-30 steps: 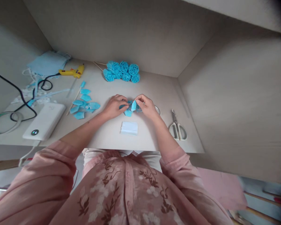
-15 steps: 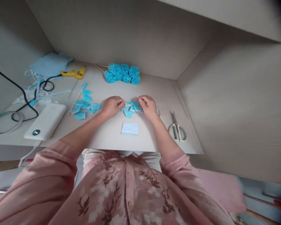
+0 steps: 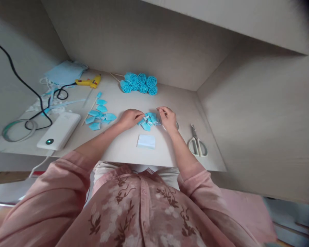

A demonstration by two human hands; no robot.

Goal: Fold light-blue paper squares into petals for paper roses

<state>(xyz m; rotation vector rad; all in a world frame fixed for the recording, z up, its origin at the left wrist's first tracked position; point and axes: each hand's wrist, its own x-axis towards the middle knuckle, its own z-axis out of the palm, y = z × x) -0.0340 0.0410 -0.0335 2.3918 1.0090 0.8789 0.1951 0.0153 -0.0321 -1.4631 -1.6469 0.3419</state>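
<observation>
A small pile of blue cloth petals (image 3: 152,118) with white undersides lies on the desk between my two hands. My left hand (image 3: 131,118) is at the pile's left edge, its thumb and fingertips pinched on a blue petal there. Just right of the pile is my right hand (image 3: 168,118), fingers loosely bent and apart, and I see nothing held in it. Below the pile lies a pale folded cloth square (image 3: 146,141). A round, clear-looking rim (image 3: 177,126) shows partly behind my right wrist.
Finished blue cloth roses (image 3: 141,83) on sticks lie at the back. Leftward are more loose petals (image 3: 94,126), a stick with a blue tip (image 3: 99,95), a yellow glue gun (image 3: 89,82), a white power bank (image 3: 59,132) and a black cable (image 3: 37,94). Scissors (image 3: 195,144) lie right.
My right hand has drawn slightly up and away from the pile, uncovering its right side. My left hand stays at the left edge. The whole view has shifted a little.
</observation>
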